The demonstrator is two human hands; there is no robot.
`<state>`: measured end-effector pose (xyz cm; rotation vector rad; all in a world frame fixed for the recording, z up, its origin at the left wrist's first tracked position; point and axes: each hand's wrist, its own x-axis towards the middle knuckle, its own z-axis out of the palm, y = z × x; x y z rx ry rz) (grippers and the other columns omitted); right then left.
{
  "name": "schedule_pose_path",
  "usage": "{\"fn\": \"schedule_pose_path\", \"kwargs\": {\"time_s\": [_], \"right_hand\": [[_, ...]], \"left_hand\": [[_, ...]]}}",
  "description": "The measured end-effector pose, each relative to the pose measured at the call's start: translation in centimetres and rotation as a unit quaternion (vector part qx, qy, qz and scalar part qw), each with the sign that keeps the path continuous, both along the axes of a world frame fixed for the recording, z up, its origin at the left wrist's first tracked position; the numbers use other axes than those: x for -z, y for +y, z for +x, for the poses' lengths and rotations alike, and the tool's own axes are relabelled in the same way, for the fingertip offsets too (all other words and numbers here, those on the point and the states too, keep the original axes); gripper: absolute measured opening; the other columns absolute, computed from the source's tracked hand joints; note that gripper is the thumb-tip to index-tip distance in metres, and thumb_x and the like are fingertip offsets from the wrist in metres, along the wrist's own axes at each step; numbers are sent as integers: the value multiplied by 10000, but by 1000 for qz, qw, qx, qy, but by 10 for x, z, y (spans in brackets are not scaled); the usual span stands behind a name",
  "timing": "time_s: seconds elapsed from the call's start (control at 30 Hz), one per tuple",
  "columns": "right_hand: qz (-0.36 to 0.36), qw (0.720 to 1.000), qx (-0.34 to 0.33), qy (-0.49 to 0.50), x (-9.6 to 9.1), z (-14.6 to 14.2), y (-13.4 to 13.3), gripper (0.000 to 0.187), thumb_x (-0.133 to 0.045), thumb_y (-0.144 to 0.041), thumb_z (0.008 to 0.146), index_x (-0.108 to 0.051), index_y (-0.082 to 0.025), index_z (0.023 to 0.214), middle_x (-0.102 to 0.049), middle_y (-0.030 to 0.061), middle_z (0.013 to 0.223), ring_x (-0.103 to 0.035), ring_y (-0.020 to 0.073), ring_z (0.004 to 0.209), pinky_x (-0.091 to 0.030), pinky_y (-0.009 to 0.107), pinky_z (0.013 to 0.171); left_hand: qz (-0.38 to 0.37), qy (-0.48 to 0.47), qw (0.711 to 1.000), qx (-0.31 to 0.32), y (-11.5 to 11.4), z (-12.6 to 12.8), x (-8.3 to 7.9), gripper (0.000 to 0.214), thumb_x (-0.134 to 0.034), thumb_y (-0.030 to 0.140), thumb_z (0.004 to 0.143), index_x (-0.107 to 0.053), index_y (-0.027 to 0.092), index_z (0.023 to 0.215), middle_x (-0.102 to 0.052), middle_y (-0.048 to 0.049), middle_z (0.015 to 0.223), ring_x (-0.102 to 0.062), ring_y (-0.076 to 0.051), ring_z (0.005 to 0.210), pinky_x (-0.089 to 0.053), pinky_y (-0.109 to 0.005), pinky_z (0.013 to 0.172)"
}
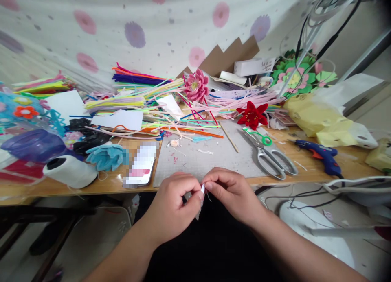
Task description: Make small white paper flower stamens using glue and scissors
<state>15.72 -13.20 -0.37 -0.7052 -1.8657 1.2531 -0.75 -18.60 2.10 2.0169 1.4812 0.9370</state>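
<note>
My left hand and right hand pinch a small white piece between closed fingertips, just off the near edge of the worktop.
Behind, a white box bears dark handwriting too small for me to read; red marks on my grey mat are equally illegible.

Both forearms reach inward from below. The left hand and the right hand meet very closely in the middle, each one pinching with bent fingers.
</note>
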Motion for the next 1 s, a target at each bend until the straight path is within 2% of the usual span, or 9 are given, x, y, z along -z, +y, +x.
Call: {"fn": "schedule_pose_path", "kwargs": {"time_s": [0.2, 0.3, 0.4, 0.53, 0.8, 1.0], "right_hand": [[29, 998, 46, 17, -1, -1, -2, 107, -607, -182, 831, -672, -174, 747, -646, 10, 688, -599, 116, 646, -469, 240, 625], [54, 996, 59, 24, 0, 0, -3, 104, -615, -147, 815, -666, -167, 728, -640, 7, 672, -591, 109, 629, -462, 228, 605], [74, 994, 68, 33, 0, 0, -5, 98, -618, -129, 803, -663, -161, 722, -635, 8, 665, -584, 106, 617, -457, 222, 589], [82, 993, 68, 51, -1, 1, -5, 89, -625, -132, 801, -660, -158, 724, -633, 16, 665, -584, 112, 622, -461, 230, 592], [31, 994, 20, 102, -1, 3, -1, 42, -679, -178, 797, -695, -197, 763, -634, 9, 695, -588, 121, 658, -471, 251, 616], [-36, 991, -13, 128, 2, 6, 0, 28, -713, -174, 772, -710, -199, 760, -613, -2, 711, -579, 100, 666, -462, 224, 614]], "left_hand": [[13, 14, 1000, -25, 0, 2, 1, 202, -492, 212, 870, -612, 181, 711, -598, -2, 646, -549, -143, 645, -430, -281, 630], [36, 18, 999, -23, 0, 4, 3, 223, -478, 188, 880, -615, 186, 705, -607, 21, 614, -536, -123, 600, -460, -320, 778], [66, 20, 997, -18, -1, 5, 5, 199, -487, 160, 875, -622, 189, 732, -611, 52, 595, -524, -97, 553, -416, -364, 950], [93, 29, 995, -19, -4, 6, 5, 179, -505, 139, 866, -624, 181, 740, -602, 54, 599, -540, -94, 575, -402, -374, 988], [129, 50, 990, -2, -8, 6, 2, 169, -509, 92, 853, -626, 177, 764, -633, 35, 645, -547, -93, 586, -407, -409, 975], [147, 64, 987, 11, -11, 7, 2, 168, -509, 49, 832, -604, 178, 780, -639, 41, 673, -566, -86, 613, -399, -406, 984]]}}
